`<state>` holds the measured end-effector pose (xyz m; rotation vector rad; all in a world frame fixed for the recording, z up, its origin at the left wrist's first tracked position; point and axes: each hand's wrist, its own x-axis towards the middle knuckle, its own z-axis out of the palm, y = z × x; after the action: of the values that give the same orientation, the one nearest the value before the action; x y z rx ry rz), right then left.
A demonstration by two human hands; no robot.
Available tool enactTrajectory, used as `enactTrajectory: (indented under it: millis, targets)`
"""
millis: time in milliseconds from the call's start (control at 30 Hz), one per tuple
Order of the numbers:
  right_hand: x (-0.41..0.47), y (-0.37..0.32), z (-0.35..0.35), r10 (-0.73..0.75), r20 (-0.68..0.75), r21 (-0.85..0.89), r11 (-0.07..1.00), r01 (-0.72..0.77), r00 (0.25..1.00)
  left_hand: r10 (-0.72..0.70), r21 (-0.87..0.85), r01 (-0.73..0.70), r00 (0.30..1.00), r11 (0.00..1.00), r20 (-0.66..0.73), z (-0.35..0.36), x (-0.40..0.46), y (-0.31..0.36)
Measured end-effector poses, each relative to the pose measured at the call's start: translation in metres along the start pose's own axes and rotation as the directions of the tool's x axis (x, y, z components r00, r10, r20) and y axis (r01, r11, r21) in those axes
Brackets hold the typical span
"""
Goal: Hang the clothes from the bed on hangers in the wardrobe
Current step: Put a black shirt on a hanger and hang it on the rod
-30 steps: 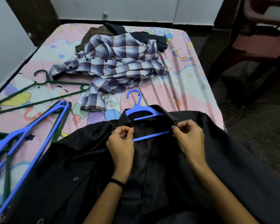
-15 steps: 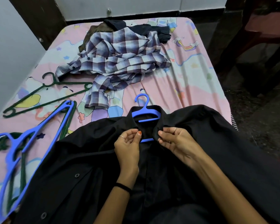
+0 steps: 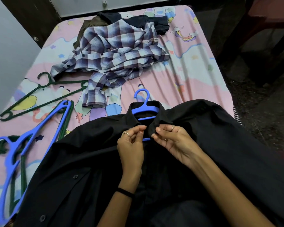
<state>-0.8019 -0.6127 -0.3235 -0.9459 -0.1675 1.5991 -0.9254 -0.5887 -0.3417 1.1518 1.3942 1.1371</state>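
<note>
Both hands meet at the collar of the black shirt (image 3: 203, 153) spread across the bed (image 3: 179, 82): the left hand (image 3: 131, 145) and right hand (image 3: 172, 141) each pinch its front edges, over one blue hanger (image 3: 144, 108) inside. One checked shirt (image 3: 115, 58) lies beyond.

Pink cartoon-print bed (image 3: 184, 76) carries black shirt (image 3: 82, 153); plaid shirt (image 3: 111, 54); green hanger (image 3: 44, 94); blue hanger (image 3: 28, 141).

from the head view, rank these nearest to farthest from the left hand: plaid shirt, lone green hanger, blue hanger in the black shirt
1. blue hanger in the black shirt, just beyond the left hand
2. plaid shirt, mid-bed, farther up
3. lone green hanger, far left near the wall
</note>
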Motion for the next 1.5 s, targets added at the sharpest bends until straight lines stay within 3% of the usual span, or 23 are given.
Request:
enactTrajectory:
  millis: [267,367,433,500,600,700,900,1067,1200,1367,1500]
  targets:
    - [0.003,0.003,0.002,0.076,-0.037,0.175,0.982,-0.069,0.996,0.029,0.060,-0.031,0.999,0.998,0.042,0.001,0.001,0.001]
    - [0.003,0.007,0.000,-0.015,-0.080,0.050,0.999,0.019,0.997,0.052,0.082,-0.055,0.998,0.995,0.046,0.001,0.000,0.002]
    - [0.004,0.010,0.001,-0.135,-0.094,-0.175,0.978,0.117,0.986,0.072,0.107,-0.078,0.996,0.991,0.055,0.001,-0.001,0.003]
    - [0.005,0.012,0.004,-0.259,-0.087,-0.404,0.892,0.203,0.962,0.089,0.136,-0.097,0.994,0.986,0.069,0.001,-0.001,0.003]
    - [0.006,0.016,0.011,-0.375,-0.067,-0.560,0.781,0.276,0.924,0.106,0.181,-0.118,0.992,0.976,0.073,0.002,-0.001,0.004]
    - [0.005,0.018,0.013,-0.402,-0.073,-0.580,0.762,0.289,0.913,0.149,0.233,-0.159,0.987,0.959,0.059,0.004,-0.002,0.000]
    - [0.006,0.021,0.012,-0.344,-0.130,-0.487,0.839,0.242,0.930,0.207,0.255,-0.201,0.978,0.946,0.002,0.014,-0.004,-0.005]
    - [0.015,0.023,0.006,-0.360,-0.175,-0.543,0.812,0.215,0.916,0.244,0.321,-0.238,0.969,0.917,0.020,0.018,-0.004,-0.007]
    - [0.019,0.026,0.002,-0.432,-0.110,-0.668,0.699,0.255,0.895,0.176,0.287,-0.171,0.984,0.943,0.007,0.016,-0.002,-0.007]
    - [0.016,0.026,-0.002,-0.552,0.055,-0.826,0.443,0.349,0.832,0.060,0.174,-0.051,0.997,0.983,-0.045,0.012,-0.003,0.001]
    - [0.017,0.030,-0.003,-0.562,0.110,-0.828,0.404,0.388,0.820,0.019,0.129,-0.012,0.999,0.992,-0.049,0.008,-0.002,0.005]
